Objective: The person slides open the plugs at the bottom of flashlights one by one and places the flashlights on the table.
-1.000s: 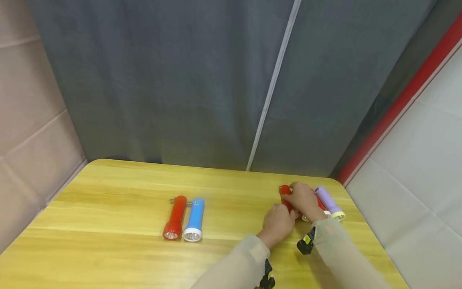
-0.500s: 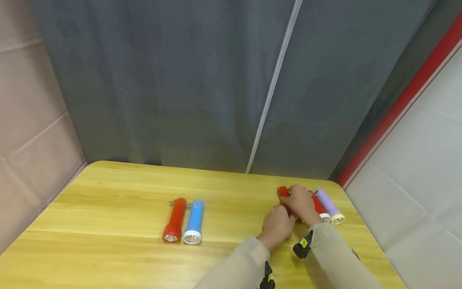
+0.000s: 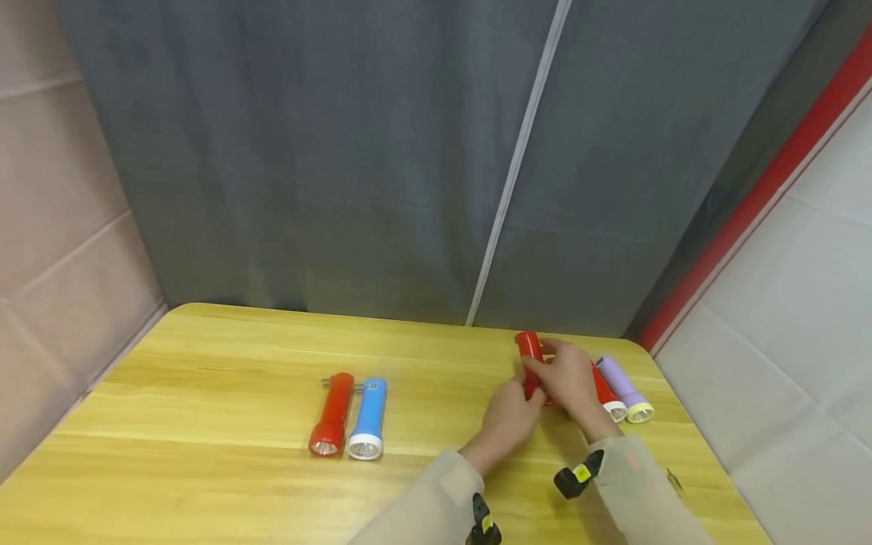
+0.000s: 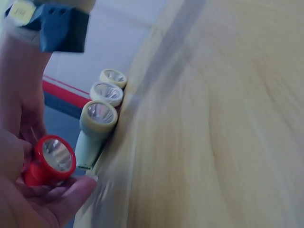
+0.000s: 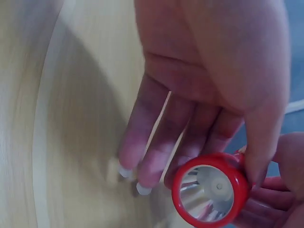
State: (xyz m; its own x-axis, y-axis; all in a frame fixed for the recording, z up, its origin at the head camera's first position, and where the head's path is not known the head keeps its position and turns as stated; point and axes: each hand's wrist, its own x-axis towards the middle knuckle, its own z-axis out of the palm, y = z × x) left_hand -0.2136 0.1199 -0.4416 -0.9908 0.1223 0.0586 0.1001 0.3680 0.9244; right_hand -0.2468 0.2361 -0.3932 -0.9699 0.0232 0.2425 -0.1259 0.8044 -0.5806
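Note:
A red flashlight (image 3: 529, 356) is held between both hands near the far right of the table. My left hand (image 3: 509, 415) grips it low, by its head; in the left wrist view, fingers (image 4: 71, 202) curl beneath the red rim. My right hand (image 3: 571, 378) pinches its body between thumb and fingers. The lens (image 5: 206, 192) faces the wrist cameras. Just right of the hands lie a red flashlight with a white head (image 3: 611, 399) and a purple one with a yellow head (image 3: 623, 384). A pale green flashlight (image 4: 97, 121) beside them is mostly hidden in the head view.
Left of centre on the wooden table (image 3: 204, 409), a red flashlight (image 3: 334, 409) and a blue flashlight with a white head (image 3: 369, 416) lie side by side. A grey curtain (image 3: 306, 151) hangs behind the table; a white wall (image 3: 804, 303) stands at right.
Both hands have shifted slightly, and the red flashlight between them has moved up and left in the head view. More of its body shows now. The other flashlights stay put.

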